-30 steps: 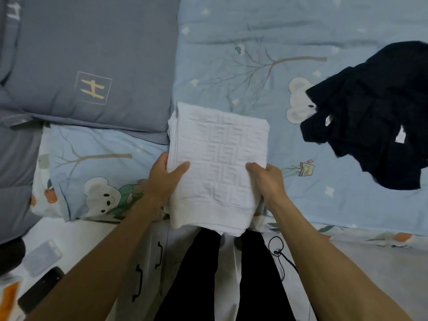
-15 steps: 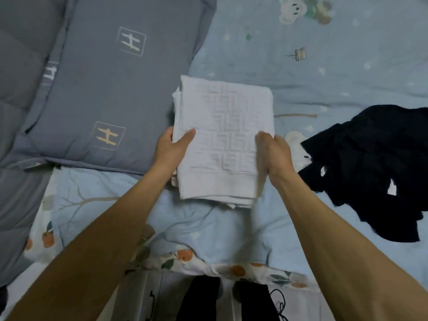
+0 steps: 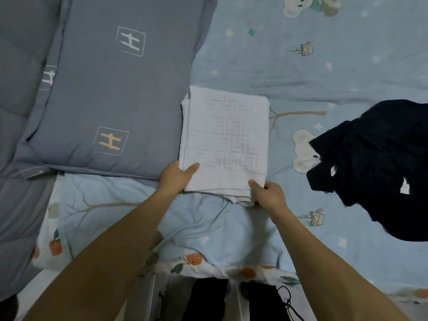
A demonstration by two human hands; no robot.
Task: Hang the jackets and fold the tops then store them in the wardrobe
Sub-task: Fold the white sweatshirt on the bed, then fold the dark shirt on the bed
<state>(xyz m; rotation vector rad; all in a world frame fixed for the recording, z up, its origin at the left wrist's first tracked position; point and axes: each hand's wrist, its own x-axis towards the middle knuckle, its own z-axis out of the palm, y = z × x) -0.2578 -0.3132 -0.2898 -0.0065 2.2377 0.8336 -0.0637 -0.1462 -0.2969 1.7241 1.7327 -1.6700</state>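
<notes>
A folded white top (image 3: 225, 137) with a raised geometric pattern lies flat on the blue bedsheet (image 3: 301, 72), beside the grey pillow. My left hand (image 3: 177, 176) grips its near-left corner, thumb on top. My right hand (image 3: 268, 195) grips its near-right edge, thumb on top and fingers under the layers. A crumpled black garment (image 3: 379, 163) lies unfolded on the sheet to the right.
A grey pillow (image 3: 115, 89) with "H" emblems lies left of the white top, and a grey duvet (image 3: 16, 135) fills the far left. The bed's near edge (image 3: 208, 267) runs below my arms. My dark trouser legs (image 3: 231, 300) stand in front of it.
The white top moved from the bed's near edge, where it overhung, onto the sheet beside the pillow. Both hands stayed on it and slid to its near corners.
</notes>
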